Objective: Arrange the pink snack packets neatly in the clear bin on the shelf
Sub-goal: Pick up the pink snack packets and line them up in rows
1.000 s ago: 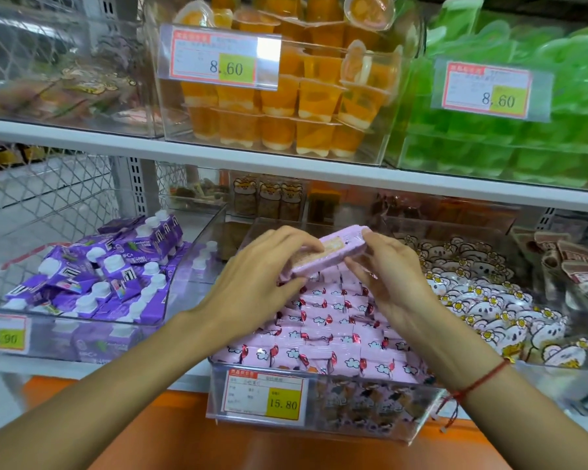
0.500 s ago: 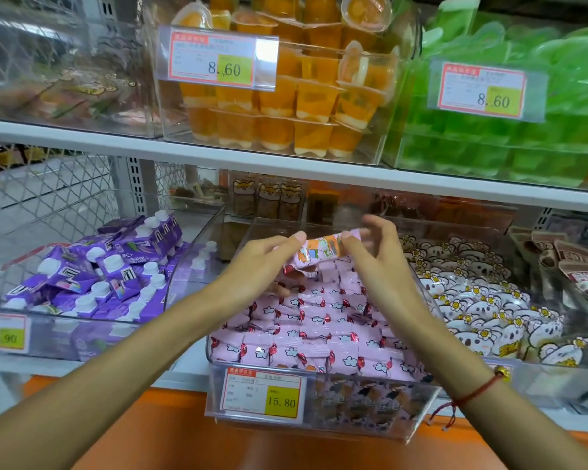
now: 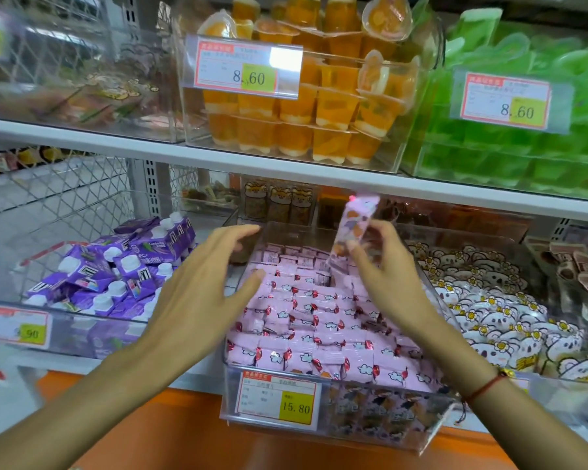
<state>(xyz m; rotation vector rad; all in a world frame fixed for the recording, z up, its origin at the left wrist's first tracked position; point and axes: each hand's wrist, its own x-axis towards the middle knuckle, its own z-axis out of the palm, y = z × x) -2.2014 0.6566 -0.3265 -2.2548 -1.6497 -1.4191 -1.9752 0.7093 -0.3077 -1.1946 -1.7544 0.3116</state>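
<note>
The clear bin (image 3: 360,425) sits at the front of the lower shelf, filled with rows of pink snack packets (image 3: 313,320) printed with clouds and red shapes. My right hand (image 3: 387,279) pinches one pink packet (image 3: 352,228) by its lower end and holds it upright above the back of the bin. My left hand (image 3: 201,293) hovers with fingers spread over the bin's left wall, holding nothing. A price tag reading 15.80 (image 3: 279,400) is fixed to the bin's front.
A bin of purple cartons (image 3: 116,269) stands to the left, a bin of white flower-print packets (image 3: 489,310) to the right. The upper shelf (image 3: 286,167) carries orange jelly cups (image 3: 302,106) and green cups (image 3: 523,144). An orange ledge (image 3: 184,432) runs below.
My left hand let go of the packet and drew back to the left, opening. My right hand turned the packet from lying across to standing upright and raised it.
</note>
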